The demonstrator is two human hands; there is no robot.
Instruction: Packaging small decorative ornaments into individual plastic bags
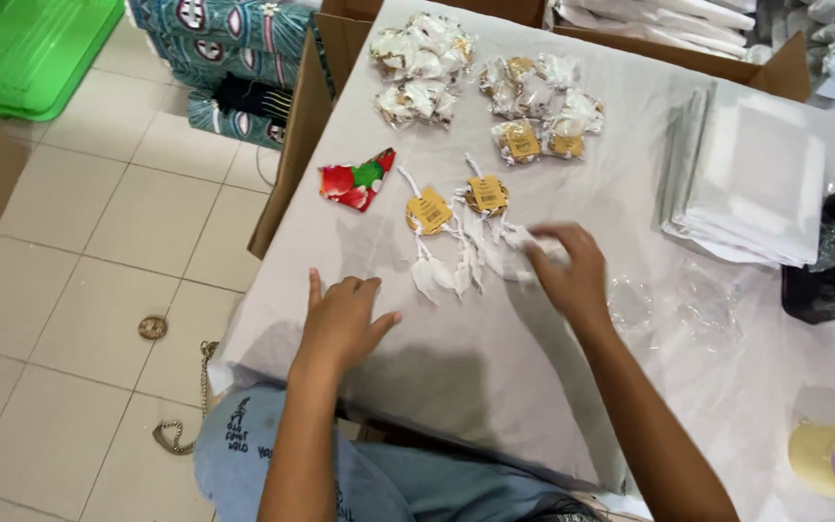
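White feathers [456,261] at twelve o'clock — our right hand [572,275] pinches their ends, our left hand [340,319] lies flat, fingers loose, on the cloth [495,377]; we judge we're sorting — gentle untangling next.

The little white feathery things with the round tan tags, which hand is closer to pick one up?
The right hand, I think. Its fingers already touch the white feathers beside the tan tags. The left hand lies flat on the white cloth, apart from them, so it would need to reach across.
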